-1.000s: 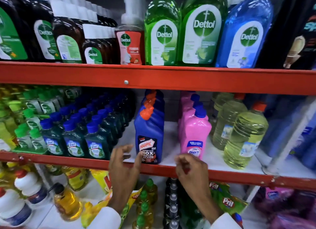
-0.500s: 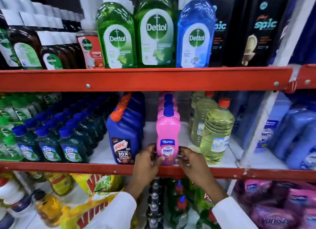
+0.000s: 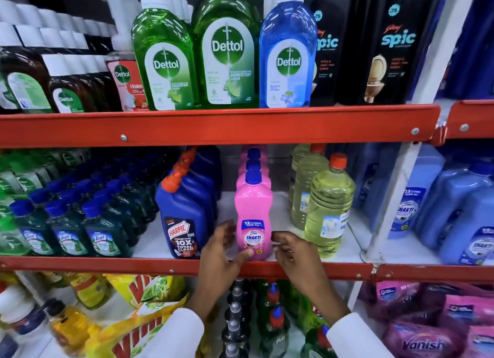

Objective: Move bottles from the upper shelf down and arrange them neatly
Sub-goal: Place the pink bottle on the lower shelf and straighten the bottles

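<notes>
A pink Shakti bottle (image 3: 253,210) with a blue cap stands upright at the front of the middle shelf (image 3: 133,265), heading a row of like bottles. My left hand (image 3: 222,253) is at its lower left, fingers spread and blurred, thumb touching the bottle's base. My right hand (image 3: 294,253) is at its lower right, fingertips at the bottle's edge and not wrapped round it. On the upper shelf (image 3: 213,125) stand two green Dettol bottles (image 3: 165,63) and a blue Dettol bottle (image 3: 288,61).
A blue Harpic bottle (image 3: 184,218) stands left of the pink one, and yellow bottles (image 3: 328,210) stand right of it. Dark green bottles (image 3: 66,224) fill the shelf's left. Black Spic bottles (image 3: 387,50) sit upper right. A white post (image 3: 395,184) bounds the bay.
The view has swung right. My left hand left the Harpic bottle for the pink bottle. Both hands held its base half a second ago; now the fingers have loosened from it.
</notes>
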